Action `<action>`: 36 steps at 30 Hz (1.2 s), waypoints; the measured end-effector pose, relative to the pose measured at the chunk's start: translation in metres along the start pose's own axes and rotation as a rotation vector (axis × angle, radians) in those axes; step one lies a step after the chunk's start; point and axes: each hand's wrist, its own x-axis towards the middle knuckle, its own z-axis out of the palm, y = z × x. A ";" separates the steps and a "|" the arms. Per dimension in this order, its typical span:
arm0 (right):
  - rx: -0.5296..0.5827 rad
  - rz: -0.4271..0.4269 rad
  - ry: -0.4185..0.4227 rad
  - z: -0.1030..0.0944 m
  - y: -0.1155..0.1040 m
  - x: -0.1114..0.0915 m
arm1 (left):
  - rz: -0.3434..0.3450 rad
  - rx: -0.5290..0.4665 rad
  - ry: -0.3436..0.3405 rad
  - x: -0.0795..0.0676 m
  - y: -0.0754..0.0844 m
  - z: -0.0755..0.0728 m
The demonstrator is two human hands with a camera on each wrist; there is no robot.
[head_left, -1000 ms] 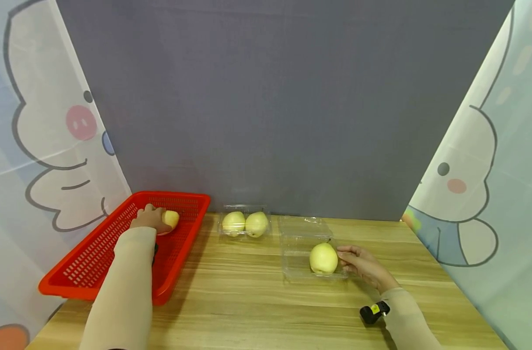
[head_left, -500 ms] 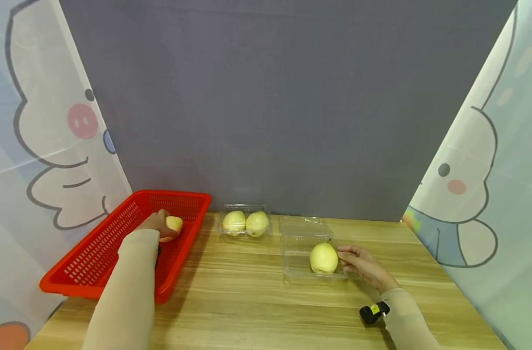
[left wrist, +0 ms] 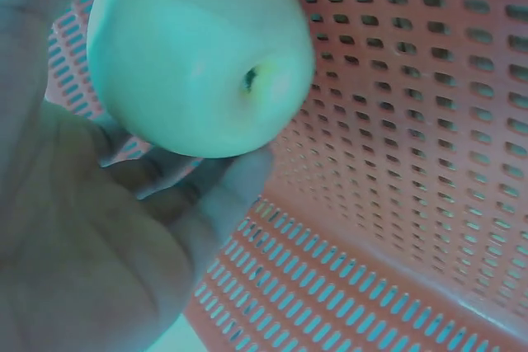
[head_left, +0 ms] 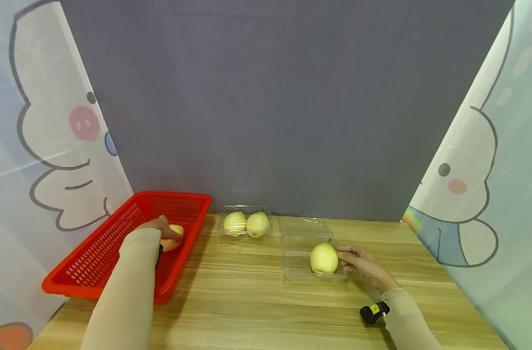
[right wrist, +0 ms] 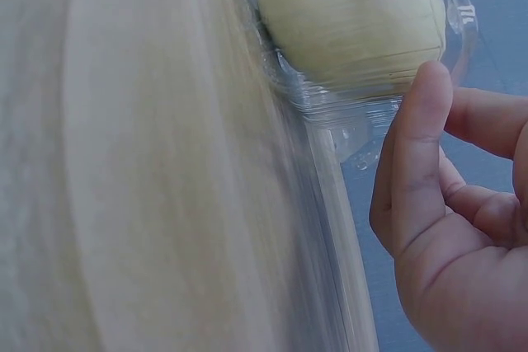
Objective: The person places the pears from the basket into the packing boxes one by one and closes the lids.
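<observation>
While the left hand (head_left: 160, 227) reaches down inside the red basket (head_left: 73, 290), its fingers curl round a yellow fruit (left wrist: 202, 55); the left wrist view, tinted bluish, shows fingertips bent under the fruit's lower side and its small dark hollow turned toward the camera. This fruit lies near the basket's right wall, and whether it touches the basket floor I cannot tell. Across the wooden table (head_left: 248, 301), the right hand (head_left: 366, 267) is at the right side of a clear container (head_left: 295, 265) whose lid is folded back toward the rear, thumb and forefinger pinching the container's edge and the other fingers bent behind. One pale yellow pear (head_left: 324, 258) sits upright in that container, in its right part, just beside the fingertips, its stem pointing up. Between basket and container, farther back, a second clear container (head_left: 245, 208) holds two pears (head_left: 257, 224) side by side. A small black device (head_left: 372, 312) with a yellow patch shows at the right sleeve (head_left: 407, 316). Behind everything hangs a grey backdrop (head_left: 266, 107), with cartoon-printed cloth (head_left: 51, 121) to either side.
</observation>
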 end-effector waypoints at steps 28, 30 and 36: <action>-0.006 0.005 0.011 0.000 0.001 0.001 | 0.102 0.027 -0.037 -0.013 0.002 -0.002; -0.007 0.005 0.009 0.000 0.001 0.001 | 0.131 0.044 -0.038 -0.017 0.005 -0.003; -0.018 0.003 -0.003 -0.002 0.001 0.001 | 0.186 0.043 -0.017 -0.018 0.009 -0.008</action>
